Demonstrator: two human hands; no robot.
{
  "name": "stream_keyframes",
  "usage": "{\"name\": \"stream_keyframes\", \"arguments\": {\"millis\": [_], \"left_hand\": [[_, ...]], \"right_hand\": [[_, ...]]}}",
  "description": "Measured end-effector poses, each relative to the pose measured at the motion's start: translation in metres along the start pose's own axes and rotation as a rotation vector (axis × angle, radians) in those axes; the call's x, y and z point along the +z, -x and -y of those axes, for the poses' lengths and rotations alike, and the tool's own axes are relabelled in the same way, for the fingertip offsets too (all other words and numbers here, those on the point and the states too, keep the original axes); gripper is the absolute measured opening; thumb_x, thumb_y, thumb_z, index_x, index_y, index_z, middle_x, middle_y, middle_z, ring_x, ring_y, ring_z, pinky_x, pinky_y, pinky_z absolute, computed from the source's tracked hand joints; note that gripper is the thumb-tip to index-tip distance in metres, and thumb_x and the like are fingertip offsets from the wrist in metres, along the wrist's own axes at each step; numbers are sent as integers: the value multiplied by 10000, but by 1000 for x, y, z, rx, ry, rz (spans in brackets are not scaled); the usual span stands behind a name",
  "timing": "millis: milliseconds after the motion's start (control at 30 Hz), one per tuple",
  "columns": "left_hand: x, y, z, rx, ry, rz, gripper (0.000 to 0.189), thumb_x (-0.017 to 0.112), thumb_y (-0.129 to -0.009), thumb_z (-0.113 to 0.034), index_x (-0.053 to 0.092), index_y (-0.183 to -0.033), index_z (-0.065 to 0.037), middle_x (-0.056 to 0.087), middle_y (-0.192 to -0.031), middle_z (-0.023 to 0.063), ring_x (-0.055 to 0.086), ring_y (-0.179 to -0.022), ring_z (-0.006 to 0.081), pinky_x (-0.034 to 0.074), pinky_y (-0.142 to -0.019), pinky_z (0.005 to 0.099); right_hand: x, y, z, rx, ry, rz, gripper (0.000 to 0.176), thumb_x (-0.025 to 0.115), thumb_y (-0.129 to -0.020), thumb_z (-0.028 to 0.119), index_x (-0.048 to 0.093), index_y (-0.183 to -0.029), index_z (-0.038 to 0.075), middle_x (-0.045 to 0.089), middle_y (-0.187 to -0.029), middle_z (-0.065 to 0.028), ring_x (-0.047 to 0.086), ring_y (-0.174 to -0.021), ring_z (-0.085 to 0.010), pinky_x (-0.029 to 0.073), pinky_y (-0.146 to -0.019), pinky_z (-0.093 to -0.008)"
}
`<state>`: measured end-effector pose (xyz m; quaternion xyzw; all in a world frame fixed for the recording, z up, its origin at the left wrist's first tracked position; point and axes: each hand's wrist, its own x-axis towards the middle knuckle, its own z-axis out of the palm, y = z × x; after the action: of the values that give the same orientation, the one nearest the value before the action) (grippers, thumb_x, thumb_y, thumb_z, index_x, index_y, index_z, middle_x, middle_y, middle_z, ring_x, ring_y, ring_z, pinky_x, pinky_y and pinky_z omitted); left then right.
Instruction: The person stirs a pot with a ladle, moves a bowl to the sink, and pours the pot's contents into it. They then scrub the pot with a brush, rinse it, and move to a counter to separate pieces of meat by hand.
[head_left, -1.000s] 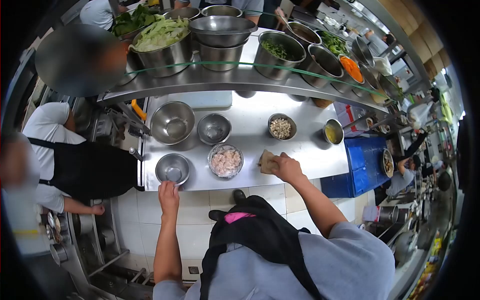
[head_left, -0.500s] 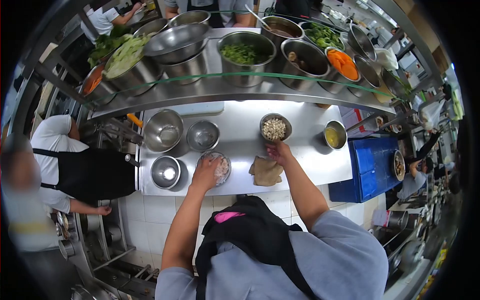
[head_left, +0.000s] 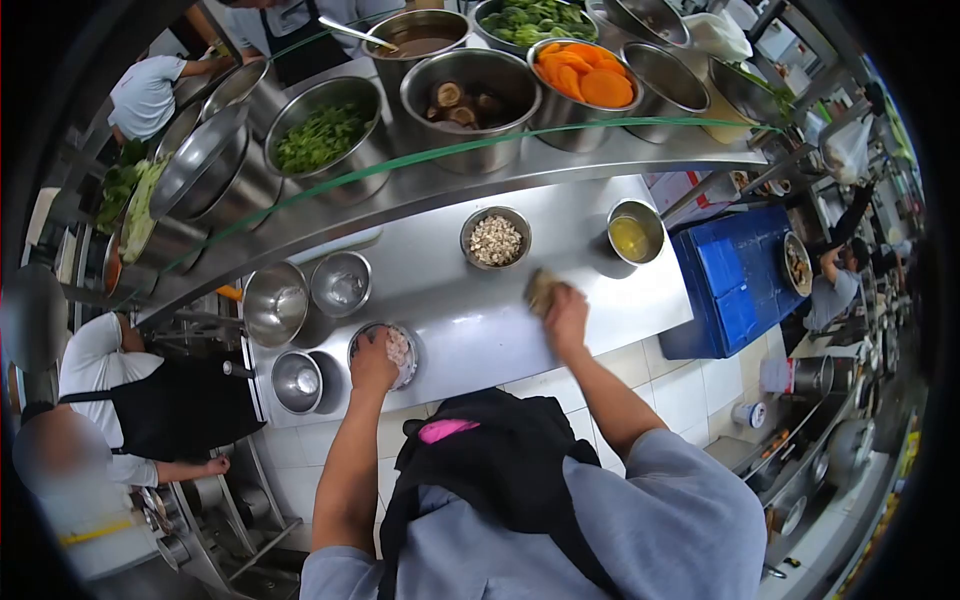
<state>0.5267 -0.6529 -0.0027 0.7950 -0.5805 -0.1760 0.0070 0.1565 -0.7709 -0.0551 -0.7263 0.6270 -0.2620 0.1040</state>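
Observation:
My left hand [head_left: 374, 362] rests on a bowl of pale pink pieces [head_left: 399, 347] near the front edge of the steel table [head_left: 470, 350]; its fingertips are partly hidden inside the rim. My right hand [head_left: 567, 318], slightly blurred, grips a brown cloth [head_left: 542, 291] on the tabletop. Behind the cloth stands a steel bowl of chopped pale pieces [head_left: 496, 241]. A bowl with yellow liquid [head_left: 630, 239] is at the table's right end.
Empty steel bowls [head_left: 275, 303] stand on the left. Above the table's back runs a shelf [head_left: 400, 205] with greens, carrot slices [head_left: 590, 75] and sauce. Blue bins [head_left: 735, 285] are on the right. A co-worker in a black apron [head_left: 180, 405] stands at the left.
My right hand has moved from beside the chopped-piece bowl onto the cloth, taken hold of it and shifted it. The camera view has turned towards the right; my left hand stays at its bowl.

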Motion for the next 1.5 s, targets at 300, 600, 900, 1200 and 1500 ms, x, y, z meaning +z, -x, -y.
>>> {"name": "stream_keyframes", "arguments": {"millis": [300, 600, 900, 1200, 1500], "left_hand": [[6, 12, 8, -25, 33, -94, 517, 634, -716, -30, 541, -1211, -148, 531, -1128, 231, 640, -912, 446, 542, -779, 506], [20, -4, 43, -43, 292, -43, 533, 674, -724, -114, 528, -1235, -74, 532, -1211, 265, 587, -1040, 460, 503, -911, 481], [-13, 18, 37, 19, 124, 62, 759, 739, -694, -156, 436, -1389, -113, 400, -1359, 264, 461, -1244, 439, 414, -1050, 445], [-12, 1, 53, 118, 263, -76, 409, 694, -738, -86, 569, -1126, -62, 624, -1069, 259, 607, -1001, 447, 509, -869, 484], [-18, 31, 70, 196, 275, -182, 439, 750, -735, -178, 567, -1111, -46, 581, -1067, 244, 555, -1074, 420, 481, -897, 472]], "right_hand": [[40, 31, 45, -292, 195, 225, 555, 510, -916, 247, 432, -1413, 13, 340, -1510, -228, 327, -1373, -441, 206, -1142, -568], [97, 47, 185, -355, -61, 289, 547, 599, -865, 252, 490, -1389, 139, 314, -1534, -184, 263, -1419, -419, 195, -1154, -568], [48, 102, 126, -516, -135, 508, 500, 647, -736, 86, 609, -1226, 179, 411, -1481, -128, 341, -1386, -389, 227, -1161, -546], [45, 42, 172, -199, -237, 291, 394, 643, -818, 165, 609, -1204, 95, 573, -1286, -181, 517, -1218, -381, 406, -1041, -463], [107, 67, 241, 338, -972, 852, 149, 588, -921, 127, 502, -977, 19, 580, -916, -81, 651, -789, -179, 609, -568, -306]]}}
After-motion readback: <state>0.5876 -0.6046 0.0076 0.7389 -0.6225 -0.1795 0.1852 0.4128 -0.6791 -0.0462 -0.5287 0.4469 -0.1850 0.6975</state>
